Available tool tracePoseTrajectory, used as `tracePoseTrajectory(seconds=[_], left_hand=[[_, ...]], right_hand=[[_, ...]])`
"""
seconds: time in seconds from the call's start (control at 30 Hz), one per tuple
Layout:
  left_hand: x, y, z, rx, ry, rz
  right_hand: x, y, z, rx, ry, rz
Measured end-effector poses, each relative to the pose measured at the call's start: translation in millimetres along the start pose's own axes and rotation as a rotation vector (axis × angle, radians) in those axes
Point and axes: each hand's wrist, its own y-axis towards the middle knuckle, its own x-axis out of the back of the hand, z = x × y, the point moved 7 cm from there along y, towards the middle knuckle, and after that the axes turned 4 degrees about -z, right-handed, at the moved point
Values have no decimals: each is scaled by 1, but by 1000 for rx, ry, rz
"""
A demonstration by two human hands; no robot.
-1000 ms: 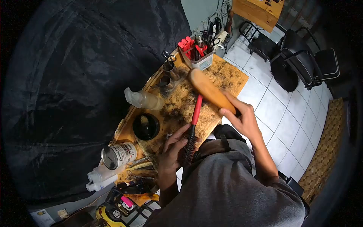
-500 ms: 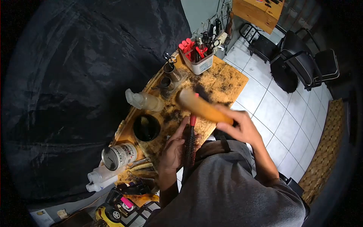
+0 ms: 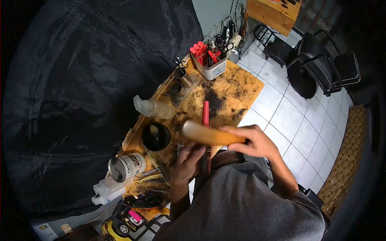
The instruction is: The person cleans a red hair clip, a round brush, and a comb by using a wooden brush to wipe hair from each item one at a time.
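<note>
Along the left of the tabletop [image 3: 246,85], a black bowl [image 3: 155,135] and a spray bottle [image 3: 155,107] stood near enough that a wide sweep could have tipped them. My left hand [image 3: 185,161] kept its grip closed on the round brush [image 3: 206,113], whose red handle pointed away over the hair clippings [image 3: 215,102]. The wooden brush [image 3: 209,135] crossed above it, clenched at the handle by my right hand [image 3: 254,141]. A hard stroke might have flicked hair onto my lap. The round brush's bristles were mostly hidden behind wood and fingers, and I could not tell whether the two brushes touched.
</note>
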Motion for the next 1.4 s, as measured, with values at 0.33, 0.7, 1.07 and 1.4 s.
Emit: tracePoseTrajectory(seconds=[0.33,0.7,1.07,1.4], left_hand=[[-16,1,-7,137,-379,116],[-12,-4,-8,123,-157,87],[-1,2,-1,155,-285,33],[-2,-3,-6,79,-292,-13]], right_hand=[[23,5,-17,-146,-38,-224],[27,12,-18,-211,-111,-251],[25,9,-33,-223,-127,-362],[-6,10,-23,-209,-73,-2]])
